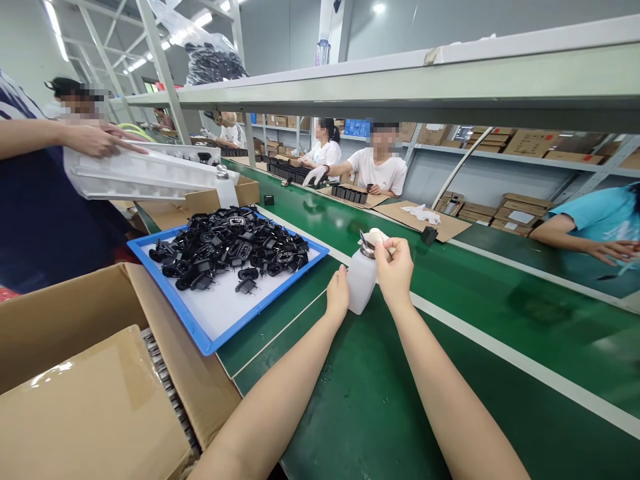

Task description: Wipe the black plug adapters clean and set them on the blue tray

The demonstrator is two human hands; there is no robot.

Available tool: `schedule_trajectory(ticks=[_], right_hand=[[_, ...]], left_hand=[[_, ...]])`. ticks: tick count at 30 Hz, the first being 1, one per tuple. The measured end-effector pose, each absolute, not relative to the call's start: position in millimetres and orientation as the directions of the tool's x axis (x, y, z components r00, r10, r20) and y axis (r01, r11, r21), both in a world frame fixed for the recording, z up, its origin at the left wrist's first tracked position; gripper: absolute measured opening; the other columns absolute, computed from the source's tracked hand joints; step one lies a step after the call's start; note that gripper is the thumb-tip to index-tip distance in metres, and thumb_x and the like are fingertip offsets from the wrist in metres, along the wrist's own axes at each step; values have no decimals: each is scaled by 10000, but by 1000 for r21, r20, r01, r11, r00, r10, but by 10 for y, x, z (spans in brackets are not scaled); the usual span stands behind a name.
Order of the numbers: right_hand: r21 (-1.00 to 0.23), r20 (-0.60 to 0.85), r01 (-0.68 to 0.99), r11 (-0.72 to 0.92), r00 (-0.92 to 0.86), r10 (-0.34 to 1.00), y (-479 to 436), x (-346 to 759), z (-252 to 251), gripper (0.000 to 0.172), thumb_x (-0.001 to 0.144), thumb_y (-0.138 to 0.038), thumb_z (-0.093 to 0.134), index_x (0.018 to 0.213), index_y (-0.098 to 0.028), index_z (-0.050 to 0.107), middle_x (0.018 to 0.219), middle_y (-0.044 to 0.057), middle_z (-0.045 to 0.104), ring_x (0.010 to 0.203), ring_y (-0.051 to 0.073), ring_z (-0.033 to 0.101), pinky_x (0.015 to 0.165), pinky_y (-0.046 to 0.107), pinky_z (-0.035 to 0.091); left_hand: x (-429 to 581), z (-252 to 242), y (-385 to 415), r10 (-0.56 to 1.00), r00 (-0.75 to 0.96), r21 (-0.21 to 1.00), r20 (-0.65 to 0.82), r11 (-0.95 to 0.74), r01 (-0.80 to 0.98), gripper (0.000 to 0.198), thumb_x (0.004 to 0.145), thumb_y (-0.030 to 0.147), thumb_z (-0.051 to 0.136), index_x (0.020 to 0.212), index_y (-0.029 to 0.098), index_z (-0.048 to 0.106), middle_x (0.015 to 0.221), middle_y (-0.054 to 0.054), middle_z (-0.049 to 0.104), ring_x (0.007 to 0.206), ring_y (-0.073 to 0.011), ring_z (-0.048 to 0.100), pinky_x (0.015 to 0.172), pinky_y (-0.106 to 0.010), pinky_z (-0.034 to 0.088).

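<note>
A white plastic bottle (361, 283) with a metal collar at its top stands in front of me, slightly tilted. My left hand (338, 293) grips its left side. At the bottle's mouth my right hand (396, 270) pinches a small off-white piece (375, 236), which looks like cloth or a pad. The metal lid (367, 249) appears flipped up beside that piece; my right fingers partly cover it. To the left, a blue-rimmed tray (200, 337) carries a heap of black plug adapters (235, 243).
An open carton (165, 347) fills the near left. Behind the tray stands a second bottle (227, 190). A co-worker at left holds a white plastic tray (135, 177). Others sit across the green conveyor (500, 293). A shelf (400, 73) runs overhead.
</note>
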State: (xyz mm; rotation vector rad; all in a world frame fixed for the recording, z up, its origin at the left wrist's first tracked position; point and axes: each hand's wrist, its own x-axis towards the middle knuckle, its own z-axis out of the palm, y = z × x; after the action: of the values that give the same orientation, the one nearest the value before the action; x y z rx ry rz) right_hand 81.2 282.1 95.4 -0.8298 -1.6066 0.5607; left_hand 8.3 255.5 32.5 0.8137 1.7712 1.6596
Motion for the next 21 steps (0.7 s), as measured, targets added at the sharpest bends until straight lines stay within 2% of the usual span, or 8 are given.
schedule_trajectory(ticks=[8, 12, 15, 18, 21], right_hand=[[-694, 669, 276, 664, -93, 738, 2808, 841, 988, 127, 703, -316, 403, 684, -204, 347, 614, -31, 446, 510, 105, 416, 480, 222, 301], [-562, 749, 348, 750, -171, 640, 2788, 895, 1057, 82, 720, -281, 384, 707, -207, 351, 808, 34, 527, 726, 164, 475, 600, 278, 330], [-488, 775, 392, 780, -217, 594, 2762, 919, 1120, 44, 709, -235, 388, 700, -209, 355, 826, 44, 544, 819, 186, 463, 677, 324, 312], [-518, 752, 395, 759, -213, 623, 2751, 932, 1179, 47, 688, -223, 405, 674, -207, 363, 772, 26, 544, 752, 176, 474, 660, 324, 312], [-653, 664, 338, 678, -176, 726, 2768, 947, 1228, 84, 665, -252, 442, 643, -201, 379, 616, -12, 504, 543, 131, 439, 520, 265, 313]], left_hand=[[98, 359, 2525, 763, -647, 999, -6, 28, 24, 375, 802, 343, 235, 689, 162, 543, 760, -57, 586, 725, -172, 530, 639, -254, 388], [99, 364, 2522, 766, -643, 999, -20, 32, 7, 380, 801, 353, 227, 670, 164, 531, 736, -56, 583, 708, -173, 527, 639, -263, 386], [96, 355, 2532, 764, -645, 999, -22, 32, 3, 370, 799, 352, 234, 682, 162, 528, 760, -64, 580, 720, -176, 524, 661, -273, 381], [97, 351, 2536, 763, -646, 1000, -20, 29, 4, 369, 795, 364, 243, 682, 160, 529, 751, -66, 579, 731, -182, 521, 689, -283, 374], [99, 353, 2532, 762, -647, 1000, -17, 26, 4, 370, 794, 367, 244, 684, 162, 532, 748, -61, 579, 745, -182, 520, 703, -280, 372]])
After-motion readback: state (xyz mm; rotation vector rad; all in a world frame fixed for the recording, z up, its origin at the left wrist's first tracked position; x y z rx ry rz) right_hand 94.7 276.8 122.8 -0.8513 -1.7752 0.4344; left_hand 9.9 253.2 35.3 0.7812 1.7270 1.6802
